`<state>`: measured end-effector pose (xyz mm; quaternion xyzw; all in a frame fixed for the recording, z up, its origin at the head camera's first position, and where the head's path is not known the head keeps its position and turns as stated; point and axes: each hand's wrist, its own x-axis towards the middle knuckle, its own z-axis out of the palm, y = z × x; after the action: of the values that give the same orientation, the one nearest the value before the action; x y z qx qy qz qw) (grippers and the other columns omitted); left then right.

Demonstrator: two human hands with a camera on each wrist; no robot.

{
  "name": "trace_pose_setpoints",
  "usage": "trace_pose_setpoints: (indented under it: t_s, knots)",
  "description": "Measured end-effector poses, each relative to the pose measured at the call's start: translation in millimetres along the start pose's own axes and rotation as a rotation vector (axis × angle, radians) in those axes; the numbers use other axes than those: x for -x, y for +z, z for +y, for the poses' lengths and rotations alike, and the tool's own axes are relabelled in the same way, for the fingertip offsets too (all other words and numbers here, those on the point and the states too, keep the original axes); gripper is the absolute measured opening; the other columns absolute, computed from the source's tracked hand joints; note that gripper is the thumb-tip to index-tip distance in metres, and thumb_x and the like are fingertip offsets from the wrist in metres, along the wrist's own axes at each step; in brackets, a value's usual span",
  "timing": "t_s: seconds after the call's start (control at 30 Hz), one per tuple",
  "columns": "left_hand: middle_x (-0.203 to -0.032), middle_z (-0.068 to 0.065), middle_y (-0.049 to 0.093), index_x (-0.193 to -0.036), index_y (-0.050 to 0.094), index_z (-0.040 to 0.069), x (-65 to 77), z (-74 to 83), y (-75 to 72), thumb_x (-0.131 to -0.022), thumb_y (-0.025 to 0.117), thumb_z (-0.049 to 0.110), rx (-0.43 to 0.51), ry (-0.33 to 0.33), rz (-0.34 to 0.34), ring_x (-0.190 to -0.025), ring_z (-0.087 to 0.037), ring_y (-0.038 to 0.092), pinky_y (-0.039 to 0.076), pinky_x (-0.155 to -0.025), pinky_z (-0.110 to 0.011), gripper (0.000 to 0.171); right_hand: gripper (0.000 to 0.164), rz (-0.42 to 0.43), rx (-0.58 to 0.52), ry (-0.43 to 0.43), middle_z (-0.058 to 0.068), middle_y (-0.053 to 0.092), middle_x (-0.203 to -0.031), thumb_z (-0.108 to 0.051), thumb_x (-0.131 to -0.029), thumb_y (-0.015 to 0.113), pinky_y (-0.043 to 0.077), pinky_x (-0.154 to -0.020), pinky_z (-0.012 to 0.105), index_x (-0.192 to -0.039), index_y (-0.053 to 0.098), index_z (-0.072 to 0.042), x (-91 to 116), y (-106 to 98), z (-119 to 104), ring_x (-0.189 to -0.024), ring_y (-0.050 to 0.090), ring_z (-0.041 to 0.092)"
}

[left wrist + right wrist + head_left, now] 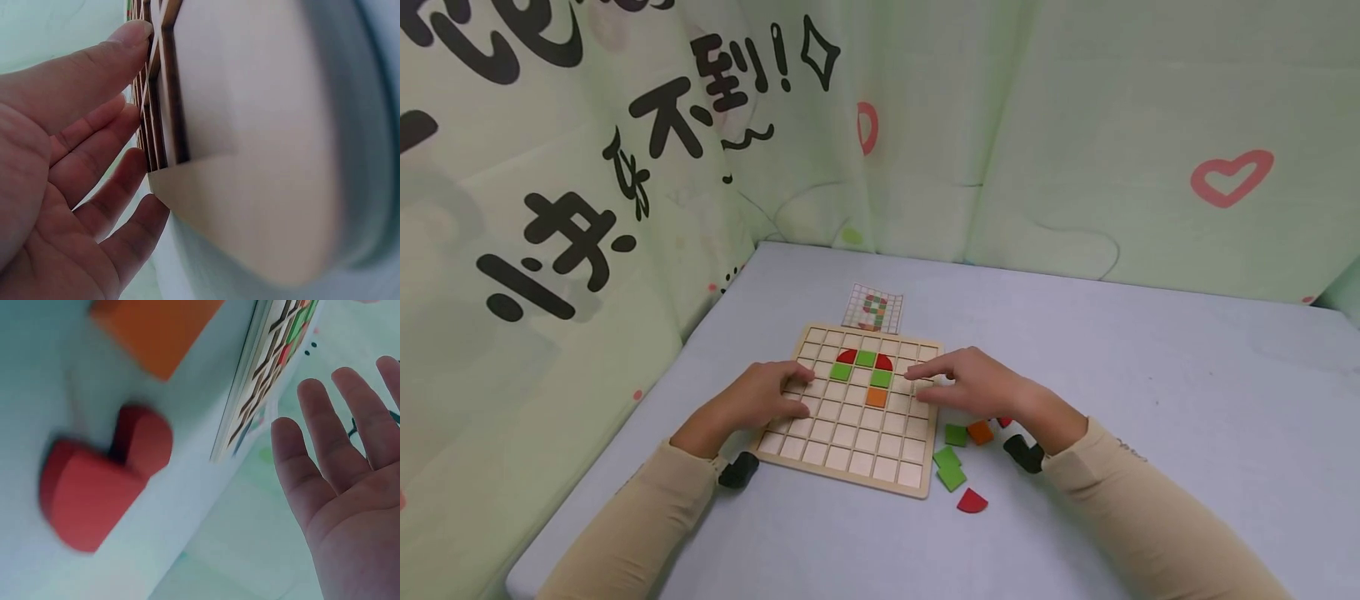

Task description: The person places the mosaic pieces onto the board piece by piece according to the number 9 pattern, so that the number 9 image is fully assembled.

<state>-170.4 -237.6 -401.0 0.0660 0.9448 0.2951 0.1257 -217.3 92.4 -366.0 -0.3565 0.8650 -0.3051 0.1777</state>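
A wooden grid board (842, 476) lies on the table. Set in its cells are green squares (866, 359), an orange square (876, 397) and two red quarter-round pieces (884, 362). My left hand (762, 397) is at the board's left side, fingers loosely bent and holding nothing; in the left wrist view its fingertips (153, 212) are against or very close to the board edge. Over the board's right side hovers my right hand (977, 383). Its fingers (322, 425) look straight in the right wrist view, with nothing seen in them; the thumb is out of that view.
Loose pieces lie right of the board: green squares (951, 477), an orange square (980, 432), a red quarter-round (972, 502) and red pieces (94, 494) partly hidden by the right hand in the head view. A printed pattern card (891, 315) lies beyond the board. Curtains (1075, 125) hang behind.
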Motion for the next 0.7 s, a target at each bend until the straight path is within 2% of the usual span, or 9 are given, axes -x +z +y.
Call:
trace_pose_setpoints:
  t_s: [0.1, 0.17, 0.3, 0.4, 0.57, 0.7]
  knots:
    - [-0.136, -0.012, 0.059, -0.128, 0.064, 0.009, -0.4, -0.2, -0.4, -0.086, 0.081, 0.019, -0.003, 0.003, 0.003, -0.129, -0.030, 0.050, 0.043, -0.103, -0.047, 0.047, 0.036, 0.015, 0.016, 0.014, 0.007, 0.065, -0.131, -0.022, -0.097, 0.065, 0.049, -0.095, 0.049, -0.131, 0.068, -0.011, 7, -6, 6, -0.116, 0.057, 0.031]
    - [-0.137, -0.012, 0.059, -0.128, 0.064, 0.010, -0.3, -0.2, -0.9, -0.086, 0.081, 0.019, -0.003, 0.004, 0.004, -0.130, -0.030, 0.049, 0.042, -0.104, -0.048, 0.047, 0.036, 0.021, 0.021, 0.053, 0.006, 0.065, -0.131, -0.022, -0.096, 0.066, 0.051, -0.091, 0.046, -0.131, 0.068, -0.013, 11, -9, 10, -0.114, 0.056, 0.033]
    - [-0.137, -0.012, 0.059, -0.128, 0.064, 0.010, -0.5, -0.5, -1.2, -0.086, 0.081, 0.019, -0.002, 0.009, 0.005, -0.131, -0.031, 0.049, 0.042, -0.104, -0.048, 0.046, 0.037, 0.036, 0.023, 0.114, 0.005, 0.066, -0.127, -0.021, -0.094, 0.067, 0.051, -0.092, 0.046, -0.130, 0.069, -0.014, 21, -14, 17, -0.114, 0.057, 0.034]
    - [-0.137, -0.012, 0.059, -0.127, 0.065, 0.010, -1.2, -1.1, -0.6, -0.085, 0.081, 0.020, -0.006, 0.010, 0.005, -0.131, -0.031, 0.049, 0.042, -0.104, -0.048, 0.046, 0.038, 0.040, 0.008, 0.129, 0.006, 0.068, -0.122, -0.017, -0.092, 0.066, 0.052, -0.092, 0.045, -0.130, 0.068, -0.011, 28, -17, 22, -0.113, 0.059, 0.032]
    - [-0.136, -0.012, 0.059, -0.127, 0.065, 0.010, -2.0, -1.8, 0.1, -0.085, 0.081, 0.020, -0.008, 0.005, 0.003, -0.130, -0.030, 0.050, 0.042, -0.103, -0.048, 0.046, 0.038, 0.043, -0.027, 0.148, 0.007, 0.069, -0.117, -0.014, -0.092, 0.067, 0.055, -0.078, 0.034, -0.129, 0.068, -0.008, 37, -19, 31, -0.106, 0.062, 0.029]
    - [-0.137, -0.012, 0.059, -0.127, 0.065, 0.010, -2.2, -2.0, 0.1, -0.085, 0.081, 0.020, -0.010, 0.005, 0.003, -0.130, -0.031, 0.050, 0.042, -0.104, -0.048, 0.046, 0.037, 0.048, -0.040, 0.142, 0.006, 0.070, -0.111, -0.012, -0.091, 0.069, 0.053, -0.076, 0.033, -0.127, 0.068, -0.007, 43, -19, 37, -0.095, 0.064, 0.021]
